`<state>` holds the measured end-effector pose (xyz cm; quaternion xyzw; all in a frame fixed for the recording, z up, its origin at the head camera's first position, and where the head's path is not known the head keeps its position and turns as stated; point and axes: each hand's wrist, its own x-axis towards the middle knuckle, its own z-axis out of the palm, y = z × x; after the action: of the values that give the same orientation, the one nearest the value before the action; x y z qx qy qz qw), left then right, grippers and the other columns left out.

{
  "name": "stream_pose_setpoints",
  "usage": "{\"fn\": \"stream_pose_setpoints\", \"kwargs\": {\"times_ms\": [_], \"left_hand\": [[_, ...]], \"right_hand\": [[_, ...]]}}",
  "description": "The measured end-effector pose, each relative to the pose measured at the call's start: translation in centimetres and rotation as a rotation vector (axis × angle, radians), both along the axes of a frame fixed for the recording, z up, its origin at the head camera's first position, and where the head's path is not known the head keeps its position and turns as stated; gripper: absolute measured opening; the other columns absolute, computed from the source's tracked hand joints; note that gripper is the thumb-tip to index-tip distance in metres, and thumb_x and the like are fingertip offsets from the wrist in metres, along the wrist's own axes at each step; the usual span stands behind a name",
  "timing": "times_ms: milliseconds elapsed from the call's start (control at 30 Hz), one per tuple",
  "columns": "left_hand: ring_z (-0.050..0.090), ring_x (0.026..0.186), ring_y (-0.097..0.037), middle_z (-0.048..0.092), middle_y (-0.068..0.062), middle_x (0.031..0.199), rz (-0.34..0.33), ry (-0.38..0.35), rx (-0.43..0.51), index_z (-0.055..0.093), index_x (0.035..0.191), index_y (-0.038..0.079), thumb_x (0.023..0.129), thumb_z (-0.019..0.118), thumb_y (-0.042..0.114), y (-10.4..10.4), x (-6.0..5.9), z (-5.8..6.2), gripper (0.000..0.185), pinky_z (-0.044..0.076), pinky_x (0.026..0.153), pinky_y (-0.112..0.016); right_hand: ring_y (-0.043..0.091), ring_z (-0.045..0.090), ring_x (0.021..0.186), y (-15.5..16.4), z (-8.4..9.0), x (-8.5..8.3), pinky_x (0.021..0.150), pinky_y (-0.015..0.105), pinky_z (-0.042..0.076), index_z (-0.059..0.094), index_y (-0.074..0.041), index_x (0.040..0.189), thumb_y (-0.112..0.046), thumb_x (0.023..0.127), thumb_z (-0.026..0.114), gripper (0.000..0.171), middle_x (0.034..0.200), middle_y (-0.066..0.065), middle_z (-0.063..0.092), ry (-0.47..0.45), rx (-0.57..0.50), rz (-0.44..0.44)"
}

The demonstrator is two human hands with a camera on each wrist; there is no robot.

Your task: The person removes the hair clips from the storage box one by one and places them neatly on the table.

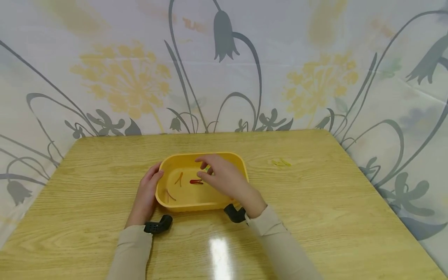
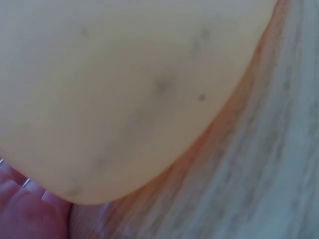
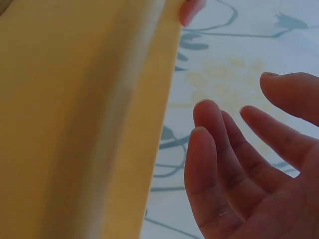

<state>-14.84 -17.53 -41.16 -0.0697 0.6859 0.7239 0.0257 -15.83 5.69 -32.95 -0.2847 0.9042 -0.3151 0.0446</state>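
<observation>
A yellow oval tray (image 1: 189, 206) stands in the middle of the wooden table (image 1: 315, 202). Inside it lie a red rubber band (image 1: 196, 181), an orange one (image 1: 179, 178) and a brownish one (image 1: 170, 195). My left hand (image 1: 148, 190) rests flat against the tray's left wall, thumb at the rim. The left wrist view shows that wall (image 2: 124, 89) up close, with a fingertip (image 2: 30, 214) under it. My right hand (image 1: 206, 169) hovers over the tray with relaxed, spread fingers (image 3: 214, 164). It holds nothing, and its fingertips are just beside the red band.
Yellow rubber bands (image 1: 280, 163) lie on the table to the right of the tray. A flower-print cloth (image 1: 224, 66) hangs behind and around the table. The table's edges fall away at the left and right.
</observation>
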Motion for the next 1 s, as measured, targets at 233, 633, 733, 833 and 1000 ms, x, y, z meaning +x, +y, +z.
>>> {"fn": "stream_pose_setpoints", "kwargs": {"times_ms": [233, 633, 733, 833, 1000], "left_hand": [[0.031, 0.132, -0.013, 0.028, 0.003, 0.148, -0.007, -0.004, -0.008, 0.032, 0.144, 0.018, 0.097, 0.041, 0.039, 0.1, -0.1, 0.0, 0.052, 0.026, 0.110, -0.035], [0.034, 0.130, -0.015, 0.028, 0.003, 0.148, -0.006, -0.024, -0.050, 0.031, 0.144, 0.020, 0.099, 0.038, 0.037, 0.3, 0.3, 0.8, 0.049, 0.030, 0.108, -0.033], [0.034, 0.130, -0.015, 0.027, 0.003, 0.148, -0.007, -0.027, -0.067, 0.031, 0.144, 0.021, 0.098, 0.038, 0.039, 0.1, 0.3, 0.6, 0.050, 0.032, 0.106, -0.029], [0.034, 0.131, -0.013, 0.027, 0.005, 0.149, -0.008, -0.026, -0.071, 0.031, 0.144, 0.024, 0.097, 0.039, 0.043, -0.1, 0.2, 0.0, 0.052, 0.032, 0.106, -0.029], [0.034, 0.131, -0.013, 0.026, 0.006, 0.149, -0.012, -0.029, -0.061, 0.031, 0.144, 0.023, 0.098, 0.038, 0.041, 0.0, 0.3, 0.0, 0.051, 0.031, 0.107, -0.031]], "right_hand": [[0.009, 0.057, 0.086, -1.2, -0.4, 0.4, 0.074, 0.023, 0.048, 0.055, -0.019, 0.125, -0.031, 0.092, 0.055, 0.035, 0.119, -0.002, 0.057, 0.013, 0.049, 0.015], [0.007, 0.057, 0.083, -3.8, -1.1, 1.1, 0.071, 0.019, 0.048, 0.057, -0.017, 0.122, -0.033, 0.093, 0.054, 0.034, 0.115, 0.002, 0.058, 0.054, 0.132, 0.044], [0.006, 0.056, 0.080, -4.5, -1.4, 1.1, 0.069, 0.018, 0.047, 0.058, -0.017, 0.122, -0.034, 0.092, 0.054, 0.035, 0.113, 0.000, 0.058, 0.070, 0.150, 0.054], [0.006, 0.056, 0.081, -4.9, -1.7, 1.2, 0.069, 0.018, 0.047, 0.058, -0.016, 0.122, -0.034, 0.092, 0.054, 0.034, 0.111, 0.000, 0.059, 0.077, 0.155, 0.050], [0.009, 0.058, 0.089, -5.2, -2.1, 1.3, 0.075, 0.020, 0.048, 0.058, -0.016, 0.122, -0.033, 0.093, 0.054, 0.034, 0.111, 0.000, 0.060, 0.068, 0.159, 0.037]]}}
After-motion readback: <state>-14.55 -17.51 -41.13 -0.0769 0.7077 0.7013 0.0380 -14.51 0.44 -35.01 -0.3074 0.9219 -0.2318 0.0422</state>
